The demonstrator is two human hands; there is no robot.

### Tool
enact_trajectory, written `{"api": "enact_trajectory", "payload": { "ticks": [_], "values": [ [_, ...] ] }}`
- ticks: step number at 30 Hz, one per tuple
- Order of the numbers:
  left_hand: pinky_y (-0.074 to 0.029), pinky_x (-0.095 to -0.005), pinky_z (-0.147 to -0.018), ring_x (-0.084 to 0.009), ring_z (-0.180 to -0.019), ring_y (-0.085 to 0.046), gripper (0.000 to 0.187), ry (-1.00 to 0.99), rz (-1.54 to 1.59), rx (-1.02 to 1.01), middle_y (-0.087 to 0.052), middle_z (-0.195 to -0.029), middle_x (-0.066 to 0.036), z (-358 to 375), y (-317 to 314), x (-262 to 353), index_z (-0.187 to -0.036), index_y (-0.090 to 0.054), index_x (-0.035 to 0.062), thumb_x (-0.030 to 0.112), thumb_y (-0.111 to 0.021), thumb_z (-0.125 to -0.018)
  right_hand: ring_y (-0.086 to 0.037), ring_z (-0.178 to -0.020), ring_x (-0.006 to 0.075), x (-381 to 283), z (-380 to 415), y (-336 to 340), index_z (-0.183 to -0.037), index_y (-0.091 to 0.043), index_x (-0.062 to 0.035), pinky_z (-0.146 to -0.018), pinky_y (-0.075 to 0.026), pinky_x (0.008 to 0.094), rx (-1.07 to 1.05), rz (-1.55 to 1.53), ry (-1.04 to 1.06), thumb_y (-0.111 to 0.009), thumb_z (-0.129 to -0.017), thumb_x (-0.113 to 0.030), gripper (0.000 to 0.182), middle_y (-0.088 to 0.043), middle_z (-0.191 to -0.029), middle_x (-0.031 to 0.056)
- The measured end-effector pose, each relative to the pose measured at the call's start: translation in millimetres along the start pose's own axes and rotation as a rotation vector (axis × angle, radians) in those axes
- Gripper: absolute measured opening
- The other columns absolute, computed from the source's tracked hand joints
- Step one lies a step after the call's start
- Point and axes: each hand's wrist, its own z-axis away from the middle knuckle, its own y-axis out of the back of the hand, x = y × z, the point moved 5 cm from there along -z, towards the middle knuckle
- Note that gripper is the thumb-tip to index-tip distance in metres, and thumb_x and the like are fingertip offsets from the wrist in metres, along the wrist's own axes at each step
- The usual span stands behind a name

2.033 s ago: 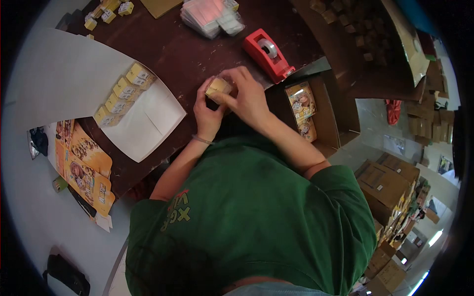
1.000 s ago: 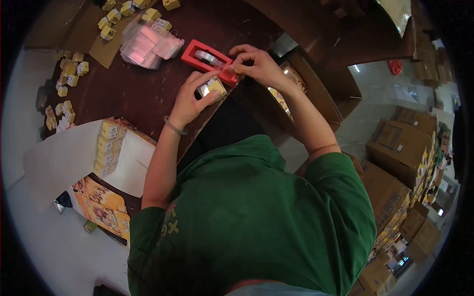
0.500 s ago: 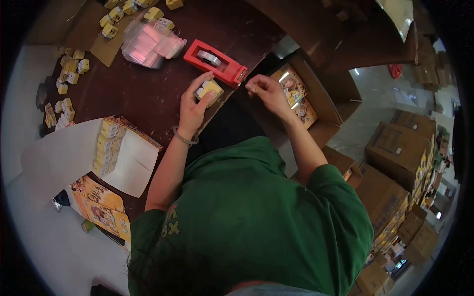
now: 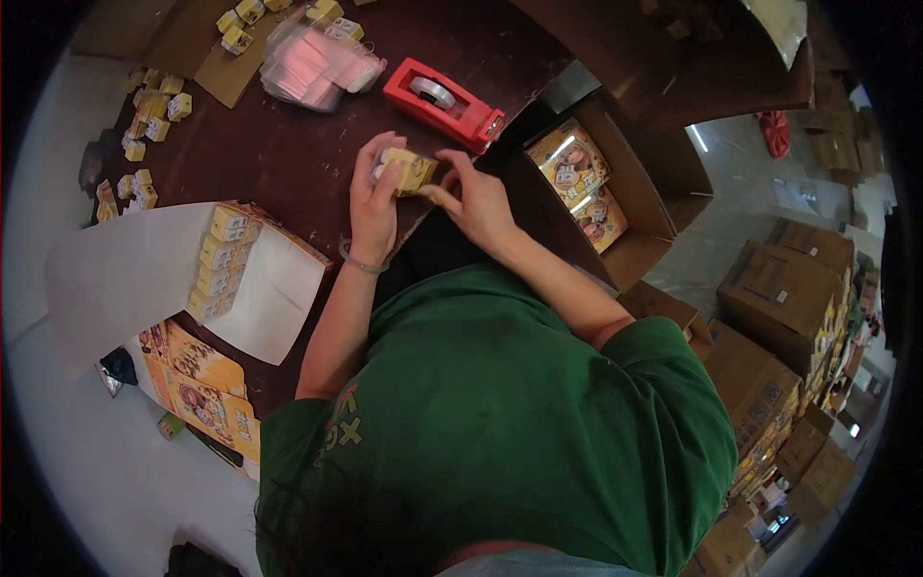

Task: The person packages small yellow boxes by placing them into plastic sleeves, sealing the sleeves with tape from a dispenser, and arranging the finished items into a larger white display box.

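Observation:
A small yellow-and-white box [image 4: 415,171] is in front of me, just over the table's near edge. My left hand [image 4: 375,197] is closed around its left side, thumb across the face turned to me. At the box's right end my right hand [image 4: 473,200] has thumb and forefinger closed on the edge. Whether a piece of tape lies between those fingers is too small to tell. Beyond both hands stands a red tape dispenser [image 4: 444,104] with a clear roll, touched by neither.
Clear plastic bags [image 4: 317,69] lie left of the dispenser. More small yellow boxes [image 4: 154,113] sit along the table's far left. An open white carton [image 4: 279,308] holds a row of them. At right, a brown cardboard box [image 4: 639,183] contains printed packs; stacked cartons [image 4: 779,279] stand beyond.
My right hand has moved left from beside the dispenser to the yellow box's right end. My left hand has turned the box slightly. The whole view has shifted a little.

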Motion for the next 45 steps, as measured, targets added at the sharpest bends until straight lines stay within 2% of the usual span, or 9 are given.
{"api": "enact_trajectory", "payload": {
  "ticks": [2, 6, 7, 13, 23, 29, 32, 39, 45],
  "values": [
    [-0.036, -0.0409, -0.111, -0.0253, -0.129, -0.046, 0.037, 0.056, 0.385, 0.022, -0.05, -0.135, -0.013, 16, -2, 2, -0.136, -0.043, 0.0051, 0.02, -0.047, -0.102, -0.068, -0.081, 0.0324, -7, 13, -9, -0.126, -0.054, -0.0019, -0.074, -0.054, 0.0355, 0.177, -0.137, 0.167, -0.071, -0.089, -0.034, 0.052, -0.068, -0.094, 0.0192],
    [-0.034, -0.0432, -0.112, -0.0275, -0.129, -0.048, 0.04, 0.016, 0.449, 0.012, -0.052, -0.134, -0.016, 31, 4, 17, -0.13, -0.048, 0.0023, 0.032, -0.042, -0.104, -0.063, -0.099, 0.0381, -37, 12, 8, -0.128, -0.053, -0.0014, -0.087, -0.051, 0.0386, -0.158, -0.622, 0.0, -0.076, -0.084, -0.026, 0.055, -0.065, -0.105, 0.0192],
    [-0.034, -0.0427, -0.112, -0.027, -0.128, -0.049, 0.041, -0.049, 0.278, 0.034, -0.053, -0.133, -0.017, 26, 16, 21, -0.128, -0.049, 0.0015, 0.033, -0.043, -0.103, -0.06, -0.107, 0.0349, -53, 8, 33, -0.129, -0.053, -0.0025, -0.09, -0.05, 0.0387, 0.006, -0.269, 0.352, -0.08, -0.079, -0.021, 0.06, -0.061, -0.117, 0.0166],
    [-0.044, -0.0303, -0.098, -0.0159, -0.112, -0.057, 0.044, -0.051, -0.495, -0.216, -0.061, -0.123, -0.011, -15, 0, 24, -0.129, -0.054, 0.0001, 0.007, -0.065, -0.087, -0.055, -0.119, 0.0345, -62, -21, 35, -0.129, -0.056, -0.0069, -0.098, -0.047, 0.0437, -0.027, 0.149, 0.705, -0.08, -0.075, -0.021, 0.06, -0.055, -0.131, 0.0146],
    [-0.045, -0.0299, -0.095, -0.0156, -0.106, -0.06, 0.037, -0.079, -0.533, -0.339, -0.064, -0.118, -0.01, -38, -46, 1, -0.122, -0.061, 0.0028, 0.011, -0.065, -0.086, -0.056, -0.098, 0.0284, 12, -71, 98, -0.084, -0.07, -0.004, -0.09, -0.044, 0.0386, -0.007, -0.07, 0.299, -0.069, -0.087, -0.021, 0.017, -0.065, -0.103, 0.0097],
    [-0.045, -0.0308, -0.097, -0.0176, -0.109, -0.06, 0.036, -0.091, -0.587, -0.319, -0.064, -0.12, -0.011, -35, -42, 2, -0.121, -0.062, 0.0029, 0.009, -0.064, -0.086, -0.059, -0.094, 0.0208, -8, -40, 111, -0.09, -0.066, -0.002, -0.083, -0.047, 0.034, 0.152, -0.043, 0.333, -0.069, -0.088, -0.017, 0.016, -0.065, -0.098, 0.0081],
    [-0.044, -0.0302, -0.097, -0.0169, -0.11, -0.059, 0.036, -0.094, -0.588, -0.33, -0.063, -0.122, -0.01, -36, -41, 0, -0.123, -0.061, 0.0021, 0.01, -0.062, -0.087, -0.059, -0.083, 0.0121, 38, -30, 92, -0.094, -0.064, -0.0004, -0.076, -0.049, 0.0277, -0.11, -0.436, -0.165, -0.065, -0.093, -0.013, 0.012, -0.065, -0.09, 0.0051],
    [-0.044, -0.0284, -0.097, -0.0134, -0.111, -0.057, 0.037, -0.024, -0.543, -0.325, -0.063, -0.123, -0.008, -32, -44, 2, -0.127, -0.058, -0.0002, 0.011, -0.058, -0.091, -0.059, -0.079, 0.0072, 101, -21, 49, -0.097, -0.061, -0.0015, -0.072, -0.05, 0.0239, 0.062, -0.643, -0.078, -0.06, -0.097, -0.01, 0.008, -0.063, -0.085, 0.0004],
    [-0.047, -0.0264, -0.09, -0.0119, -0.102, -0.06, 0.034, -0.014, -0.306, -0.219, -0.064, -0.116, -0.008, -26, -45, -7, -0.127, -0.056, 0.0008, 0.009, -0.057, -0.095, -0.061, -0.08, 0.0076, 9, 13, 40, -0.1, -0.061, -0.0003, -0.073, -0.05, 0.0225, 0.036, -0.898, 0.034, -0.062, -0.094, -0.004, 0.007, -0.064, -0.085, 0.0014]
  ]
}}
